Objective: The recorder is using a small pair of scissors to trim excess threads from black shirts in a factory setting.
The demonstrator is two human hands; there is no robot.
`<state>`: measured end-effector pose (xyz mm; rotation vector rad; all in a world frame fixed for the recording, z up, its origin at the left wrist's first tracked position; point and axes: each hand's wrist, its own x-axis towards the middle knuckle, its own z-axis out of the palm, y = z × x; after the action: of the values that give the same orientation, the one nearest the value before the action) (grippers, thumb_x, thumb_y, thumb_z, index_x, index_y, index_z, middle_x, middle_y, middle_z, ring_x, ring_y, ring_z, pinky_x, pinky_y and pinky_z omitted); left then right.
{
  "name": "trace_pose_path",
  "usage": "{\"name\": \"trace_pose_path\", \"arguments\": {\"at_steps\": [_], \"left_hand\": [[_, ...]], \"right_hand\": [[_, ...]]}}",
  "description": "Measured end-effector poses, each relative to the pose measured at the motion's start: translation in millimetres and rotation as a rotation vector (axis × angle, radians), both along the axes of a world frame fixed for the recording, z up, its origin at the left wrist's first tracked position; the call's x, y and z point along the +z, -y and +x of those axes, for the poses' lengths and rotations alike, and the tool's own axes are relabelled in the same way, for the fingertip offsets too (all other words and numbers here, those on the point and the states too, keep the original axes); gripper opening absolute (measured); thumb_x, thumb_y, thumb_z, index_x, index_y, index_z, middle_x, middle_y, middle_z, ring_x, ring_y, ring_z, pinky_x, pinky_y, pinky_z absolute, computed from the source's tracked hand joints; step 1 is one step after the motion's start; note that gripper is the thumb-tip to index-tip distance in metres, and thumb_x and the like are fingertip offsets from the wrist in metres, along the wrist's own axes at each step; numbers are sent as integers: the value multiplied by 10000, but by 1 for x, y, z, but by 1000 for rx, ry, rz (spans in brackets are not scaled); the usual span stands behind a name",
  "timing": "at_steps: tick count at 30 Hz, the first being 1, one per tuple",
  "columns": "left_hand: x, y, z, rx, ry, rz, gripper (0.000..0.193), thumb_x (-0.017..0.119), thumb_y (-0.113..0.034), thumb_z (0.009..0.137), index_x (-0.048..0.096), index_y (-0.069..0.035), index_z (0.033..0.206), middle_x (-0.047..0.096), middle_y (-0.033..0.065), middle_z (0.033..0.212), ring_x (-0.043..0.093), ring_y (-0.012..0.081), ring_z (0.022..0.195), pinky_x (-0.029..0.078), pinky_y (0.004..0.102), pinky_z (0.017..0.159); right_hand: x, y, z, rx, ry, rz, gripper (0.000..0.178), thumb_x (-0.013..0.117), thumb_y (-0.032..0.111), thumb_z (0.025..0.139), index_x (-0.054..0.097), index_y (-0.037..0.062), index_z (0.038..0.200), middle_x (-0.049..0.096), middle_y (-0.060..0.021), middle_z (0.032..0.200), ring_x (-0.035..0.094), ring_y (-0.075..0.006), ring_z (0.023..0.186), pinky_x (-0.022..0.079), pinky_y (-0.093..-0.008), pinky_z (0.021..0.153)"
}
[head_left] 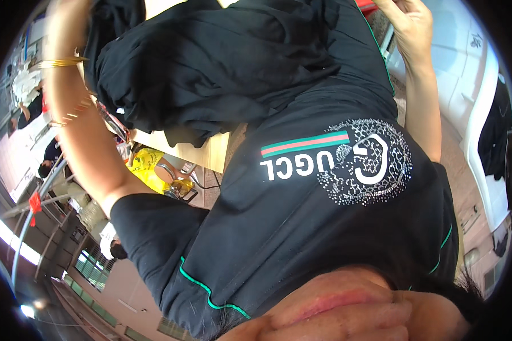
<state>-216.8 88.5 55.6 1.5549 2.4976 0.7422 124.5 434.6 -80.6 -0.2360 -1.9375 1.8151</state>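
Up near the top of the view, a heap of black cloth [210,68] lies bunched on the wooden tabletop [202,150], its long axis running side to side. The right hand [412,23] is curled at its right end, apparently pinching fabric. The left hand is out of sight; only the left forearm with gold bangles [62,62] shows.

Our black short-sleeved shirt and gold bangles

We wear a black T-shirt [324,227] piped in green, with a striped band and sparkling round emblem, and thin gold bangles [62,62] on one forearm.
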Motion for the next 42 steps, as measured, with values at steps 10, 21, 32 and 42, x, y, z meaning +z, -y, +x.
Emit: {"name": "trace_pose_path", "arguments": {"at_steps": [10, 21, 32, 42], "left_hand": [[-106, -69, 207, -333, -189, -107, 109, 719, -127, 917, 705, -93, 1020, 717, 25, 1214, 630, 257, 1252, 452, 423, 1117], [-79, -15, 75, 588, 250, 644, 178, 736, -200, 972, 738, -41, 1052, 672, -24, 827, 556, 54, 696, 427, 192, 634], [-83, -63, 226, 156, -310, 59, 170, 790, -230, 857, 692, -129, 953, 676, 22, 990, 650, 224, 931, 452, 351, 817], [-65, -27, 249, 241, -323, -319, 319, 814, -356, 842, 636, -122, 719, 595, -16, 623, 578, 203, 582, 406, 353, 697]], "right_hand": [[-54, 8, -1, 60, 171, -162, 278, 702, 96, 973, 667, -2, 1232, 681, -7, 1080, 618, -63, 932, 486, -209, 845], [-9, 10, 10, 72, 369, -257, 171, 700, 158, 977, 657, 25, 1077, 595, 21, 946, 495, -46, 802, 374, -211, 707], [-37, 13, 3, 201, 259, -323, 285, 717, 87, 957, 664, -13, 1219, 704, -21, 1021, 656, -90, 928, 521, -247, 863], [-66, 43, -28, 618, -368, -490, 196, 728, 90, 953, 711, -8, 1122, 713, -25, 943, 666, -90, 850, 530, -232, 800]]}}
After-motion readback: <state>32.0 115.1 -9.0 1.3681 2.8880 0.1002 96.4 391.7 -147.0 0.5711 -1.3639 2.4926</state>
